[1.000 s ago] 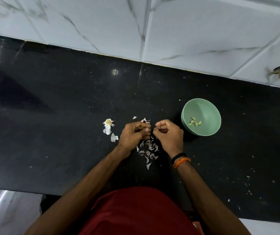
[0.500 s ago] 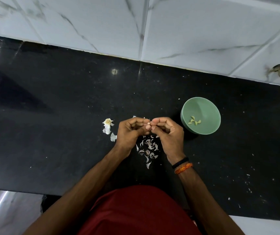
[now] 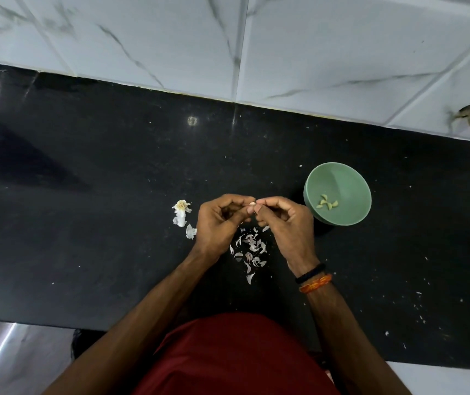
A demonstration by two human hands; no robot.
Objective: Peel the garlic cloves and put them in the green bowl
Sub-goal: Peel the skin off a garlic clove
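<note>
Left hand (image 3: 219, 220) and right hand (image 3: 282, 220) both pinch one garlic clove (image 3: 252, 204) above the black surface (image 3: 114, 223), beside the green bowl (image 3: 350, 178). Risk: the small, slick clove could slip from the fingertips into the peel scraps (image 3: 249, 249).

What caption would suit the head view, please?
Both hands, left hand and right hand, pinch a garlic clove beside the green bowl.

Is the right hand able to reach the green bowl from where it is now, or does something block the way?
Probably yes. The green bowl stands just beside the right hand, and only bare black counter lies between them. That hand and the left hand both pinch the garlic clove, though.
</note>
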